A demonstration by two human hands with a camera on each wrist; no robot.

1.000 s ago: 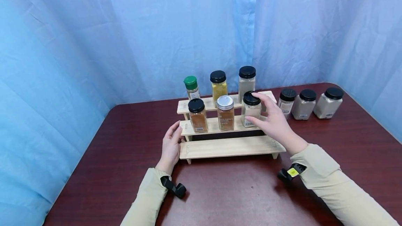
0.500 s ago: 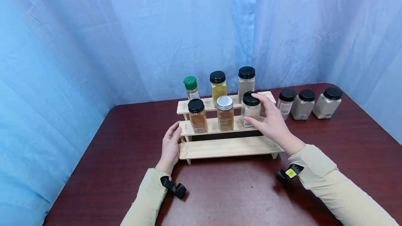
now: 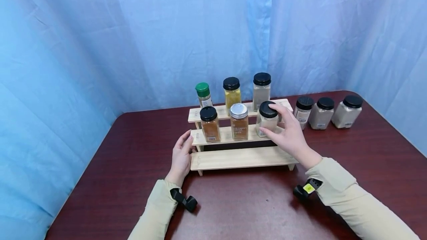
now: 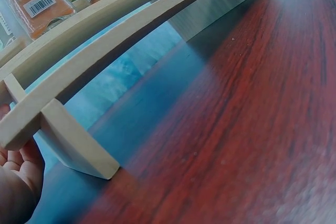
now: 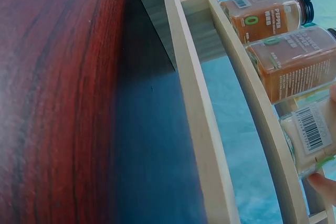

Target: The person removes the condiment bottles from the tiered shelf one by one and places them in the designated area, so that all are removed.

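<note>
A three-tier wooden rack (image 3: pixel 241 158) stands on the table. My left hand (image 3: pixel 181 156) grips its left end at the middle tier; in the left wrist view, the curled fingers (image 4: pixel 23 161) are partly hidden behind the wood. My right hand (image 3: pixel 290 134) holds a black-lidded spice jar of pale powder (image 3: pixel 268 123), fingers on the lid and thumb low on its side. That jar is at the right of the middle tier. To its left stand a silver-lidded spice jar (image 3: pixel 239 127) and a black-lidded orange spice jar (image 3: pixel 211 130).
On the top tier are a green-capped bottle (image 3: pixel 205 101), a yellow spice jar (image 3: pixel 232 99) and a grey spice jar (image 3: pixel 261 95). Three black-lidded jars, among them a large pale one (image 3: pixel 347 115), stand on the table to the right. Blue curtains (image 3: pixel 186 39) hang behind.
The pale jar in my right hand has shifted very slightly toward the front, the hand with it. My left hand keeps its place on the rack.
</note>
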